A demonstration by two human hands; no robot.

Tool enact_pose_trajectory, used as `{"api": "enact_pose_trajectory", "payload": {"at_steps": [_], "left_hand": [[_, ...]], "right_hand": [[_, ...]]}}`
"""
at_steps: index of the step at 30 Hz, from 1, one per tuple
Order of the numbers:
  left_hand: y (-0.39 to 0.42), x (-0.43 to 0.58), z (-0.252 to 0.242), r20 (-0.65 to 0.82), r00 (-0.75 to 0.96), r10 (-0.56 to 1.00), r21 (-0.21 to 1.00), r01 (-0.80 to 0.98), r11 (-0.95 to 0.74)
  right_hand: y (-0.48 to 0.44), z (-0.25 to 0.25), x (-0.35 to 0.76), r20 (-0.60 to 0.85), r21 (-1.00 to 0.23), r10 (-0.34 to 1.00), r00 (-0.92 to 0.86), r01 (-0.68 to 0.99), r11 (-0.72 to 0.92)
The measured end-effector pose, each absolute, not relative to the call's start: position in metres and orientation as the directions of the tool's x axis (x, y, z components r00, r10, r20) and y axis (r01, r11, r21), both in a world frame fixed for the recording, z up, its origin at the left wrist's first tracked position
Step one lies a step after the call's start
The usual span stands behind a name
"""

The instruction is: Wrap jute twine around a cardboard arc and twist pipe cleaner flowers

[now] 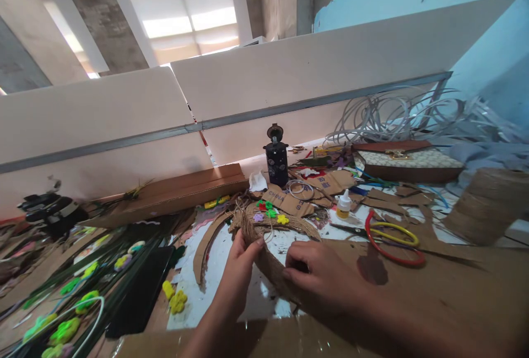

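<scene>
A jute-wrapped cardboard ring [264, 237] lies on the worktable in front of me, with small coloured felt flowers [268, 212] on its far side. My left hand [239, 272] pinches the ring's left side between thumb and fingers. My right hand [320, 278] is closed over the ring's near right part, fingers curled down on the twine. Loose twine strands trail off the ring near its top.
Red-and-yellow scissors [392, 239] lie right of the ring, a small glue bottle [343, 205] and cardboard scraps behind them. A twine spool [483, 206] stands at far right, a black jar [276, 159] at the back. Felt flowers [66, 327] and a phone [142, 292] lie left.
</scene>
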State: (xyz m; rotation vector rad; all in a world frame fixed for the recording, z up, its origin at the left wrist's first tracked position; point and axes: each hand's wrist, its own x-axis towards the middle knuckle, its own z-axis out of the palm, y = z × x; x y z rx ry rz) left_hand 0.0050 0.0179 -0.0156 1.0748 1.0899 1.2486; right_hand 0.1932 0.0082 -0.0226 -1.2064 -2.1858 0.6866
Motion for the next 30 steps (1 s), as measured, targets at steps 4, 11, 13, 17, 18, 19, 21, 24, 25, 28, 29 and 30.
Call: {"api": "enact_pose_trajectory", "payload": {"at_steps": [4,11,13,17,18,19,21,24,25,28,29,30], "left_hand": [[0.017,0.004,-0.018,-0.016,0.018,1.000,0.989,-0.146,0.019],[0.019,0.004,-0.017,-0.053,0.024,0.998,0.982,-0.179,0.056],[0.019,0.003,-0.018,-0.057,0.017,0.998,0.986,-0.159,0.059],[0.020,0.002,-0.020,-0.051,0.010,0.999,0.986,-0.157,0.052],[0.020,0.002,-0.021,-0.050,0.015,0.999,0.986,-0.161,0.052],[0.021,0.002,-0.021,-0.049,0.023,0.999,0.984,-0.168,0.052],[0.022,0.002,-0.022,-0.051,0.038,0.998,0.980,-0.190,0.057],[0.024,0.003,-0.022,-0.091,0.069,0.993,0.958,-0.268,0.107],[0.024,0.003,-0.022,-0.111,0.091,0.990,0.948,-0.288,0.133],[0.022,0.004,-0.022,-0.147,0.178,0.973,0.941,-0.277,0.193],[0.021,0.004,-0.022,-0.154,0.197,0.968,0.942,-0.265,0.204],[0.021,0.004,-0.022,-0.159,0.206,0.966,0.943,-0.258,0.210]], "right_hand": [[0.008,-0.022,0.193,0.213,-0.655,0.859,-0.465,0.585,0.479],[0.011,-0.022,0.194,0.207,-0.665,0.867,-0.452,0.585,0.464],[0.011,-0.023,0.194,0.215,-0.659,0.869,-0.446,0.590,0.466],[0.011,-0.023,0.193,0.216,-0.660,0.864,-0.456,0.584,0.473],[0.010,-0.023,0.193,0.211,-0.667,0.863,-0.459,0.578,0.471],[0.010,-0.022,0.194,0.208,-0.674,0.864,-0.458,0.573,0.466],[0.011,-0.022,0.194,0.206,-0.691,0.869,-0.449,0.562,0.454],[0.014,-0.021,0.196,0.198,-0.740,0.881,-0.431,0.524,0.422],[0.015,-0.022,0.196,0.194,-0.763,0.885,-0.423,0.503,0.407],[0.020,-0.026,0.199,0.184,-0.823,0.898,-0.399,0.437,0.363],[0.021,-0.028,0.200,0.177,-0.845,0.899,-0.400,0.406,0.347],[0.023,-0.030,0.201,0.163,-0.872,0.899,-0.406,0.367,0.324]]}}
